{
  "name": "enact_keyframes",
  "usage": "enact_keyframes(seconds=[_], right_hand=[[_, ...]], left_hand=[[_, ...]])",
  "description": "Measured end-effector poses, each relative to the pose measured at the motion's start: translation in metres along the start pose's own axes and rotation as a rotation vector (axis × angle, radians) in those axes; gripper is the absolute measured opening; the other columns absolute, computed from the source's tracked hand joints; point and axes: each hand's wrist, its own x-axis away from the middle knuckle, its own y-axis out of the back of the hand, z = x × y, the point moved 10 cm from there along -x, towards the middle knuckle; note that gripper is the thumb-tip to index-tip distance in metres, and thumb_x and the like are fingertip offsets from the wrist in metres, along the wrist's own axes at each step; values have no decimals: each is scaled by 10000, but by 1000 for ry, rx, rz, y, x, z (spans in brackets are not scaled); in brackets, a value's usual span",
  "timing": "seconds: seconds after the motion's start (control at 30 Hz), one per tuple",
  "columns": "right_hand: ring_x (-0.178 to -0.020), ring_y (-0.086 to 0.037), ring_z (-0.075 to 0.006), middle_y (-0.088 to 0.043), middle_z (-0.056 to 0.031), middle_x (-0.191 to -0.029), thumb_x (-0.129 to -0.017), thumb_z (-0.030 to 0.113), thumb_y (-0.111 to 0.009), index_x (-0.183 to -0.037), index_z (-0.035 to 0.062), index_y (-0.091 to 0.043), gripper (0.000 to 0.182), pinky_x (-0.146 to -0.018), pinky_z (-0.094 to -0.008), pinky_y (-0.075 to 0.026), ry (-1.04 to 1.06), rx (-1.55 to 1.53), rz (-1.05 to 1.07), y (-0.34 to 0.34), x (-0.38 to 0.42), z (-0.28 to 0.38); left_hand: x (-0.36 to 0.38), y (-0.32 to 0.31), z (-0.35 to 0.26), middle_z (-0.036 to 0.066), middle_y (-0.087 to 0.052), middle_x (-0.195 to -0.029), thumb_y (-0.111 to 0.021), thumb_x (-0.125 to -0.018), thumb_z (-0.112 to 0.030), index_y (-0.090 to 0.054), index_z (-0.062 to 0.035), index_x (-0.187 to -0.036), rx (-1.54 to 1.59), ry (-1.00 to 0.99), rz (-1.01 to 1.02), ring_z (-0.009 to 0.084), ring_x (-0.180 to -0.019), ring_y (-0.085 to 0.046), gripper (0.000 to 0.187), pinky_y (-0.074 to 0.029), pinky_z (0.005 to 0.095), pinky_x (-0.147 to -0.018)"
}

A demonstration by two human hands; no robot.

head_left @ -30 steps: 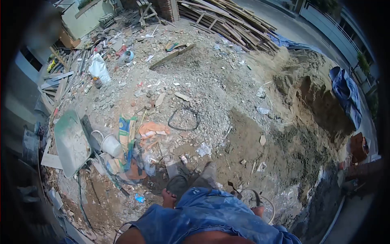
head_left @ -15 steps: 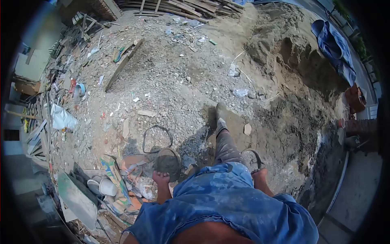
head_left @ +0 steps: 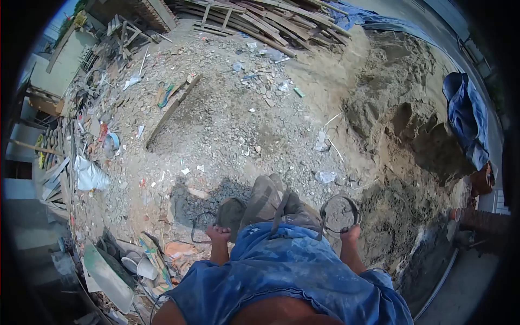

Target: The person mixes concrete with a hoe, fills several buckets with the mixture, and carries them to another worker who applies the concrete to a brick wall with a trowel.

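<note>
My left hand (head_left: 218, 233) is closed at the near rim of a dark bucket (head_left: 232, 212) filled with grey, mortar-like material. A thin dark handle loop (head_left: 194, 230) sticks out to that bucket's left. On the other side, my right hand (head_left: 350, 234) has its fingers curled around the near edge of a second bucket (head_left: 340, 213), which also holds grey material. Both buckets hang in front of my blue, stained shirt (head_left: 292, 260), one on each side of my legs (head_left: 281, 203).
Rubble and gravel (head_left: 233, 135) cover the ground ahead, with a loose plank (head_left: 172, 111) lying on it. Stacked boards (head_left: 271, 21) lie at the far side. A sand pile (head_left: 390, 76) rises to the right. A wheelbarrow-like tray (head_left: 108, 276) and white buckets (head_left: 147, 268) are at lower left.
My legs have changed from one stretched forward to both knees in front. The right bucket has swung forward into fuller view. The view has tilted up, showing more of the boards.
</note>
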Motion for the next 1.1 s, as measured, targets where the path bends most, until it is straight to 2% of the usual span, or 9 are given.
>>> enact_keyframes(seconds=[0.33, 0.43, 0.5, 0.67, 0.8, 0.87, 0.93, 1.0, 1.1], right_hand=[[-557, -397, -172, -384, -10, -698, -787, 335, -460, -765, 172, -351, 198, -449, -315, -329, 39, 101, -98, -263, -70, 8], [-889, -504, -203, -543, -90, -936, -742, 215, -550, -1034, 42, -501, 343, -739, -353, -440, 604, 1009, -48, -357, -191, 33], [-855, -522, -190, -558, -102, -927, -770, 206, -541, -994, 43, -527, 278, -735, -336, -447, 739, 1615, -127, -443, -155, 54], [-770, -567, -157, -594, -129, -902, -840, 181, -521, -895, 44, -593, 164, -725, -294, -465, 839, 2079, -198, -597, -213, 57], [-713, -536, -172, -569, 0, -685, -733, 400, -421, -783, 160, -573, 289, -630, -295, -440, -203, 321, 106, -722, -54, -59], [-453, -405, -170, -430, -47, -551, -789, 237, -457, -636, 111, -436, 199, -425, -304, -347, 818, 1700, 72, -823, -58, -9], [-537, -456, -194, -465, -50, -628, -749, 397, -391, -905, 152, -461, 298, -445, -331, -376, -18, 298, 160, -872, -76, -87], [-424, -353, -154, -375, -21, -584, -768, 355, -377, -825, 168, -417, 200, -374, -295, -294, -284, 359, 205, -946, -4, -102], [-383, -305, -142, -342, -4, -566, -785, 359, -385, -766, 175, -375, 185, -354, -278, -265, -94, 344, 217, -1037, 31, -95]], left_hand=[[-145, -210, 51, 6, -232, -449, -401, -799, -407, -311, -146, -586, -86, 81, 6, 175, -435, -248, 350, -302, 364, -496], [-186, -286, 46, -9, -287, -491, -441, -785, -354, -310, -169, -532, 47, 130, 185, 176, -462, -322, 340, -326, 337, -470], [-195, -309, 43, -18, -288, -487, -436, -793, -381, -329, -174, -529, 134, 78, 67, 150, -444, -312, 353, -322, 301, -450], [-198, -412, -15, -31, -266, -519, -466, -778, -438, -330, -178, -600, 174, 28, -108, 136, -440, -247, 343, -266, 275, -405], [-200, -493, -60, -22, -282, -533, -477, -770, -418, -330, -179, -602, 230, -47, -181, 143, -442, -251, 326, -285, 282, -408], [-196, -529, -87, -13, -318, -582, -464, -771, -407, -367, -168, -663, 244, -72, -146, 142, -484, -288, 279, -305, 290, -435], [-210, -589, -106, -3, -354, -631, -451, -772, -396, -403, -157, -723, 277, -105, -59, 140, -526, -324, 248, -324, 297, -463], [-243, -605, -131, 3, -345, -621, -460, -760, -409, -410, -154, -741, 298, -83, -42, 155, -547, -334, 260, -329, 312, -500], [-219, -660, -169, 12, -346, -624, -460, -748, -406, -409, -154, -750, 326, -121, -79, 158, -560, -346, 257, -322, 310, -522]])
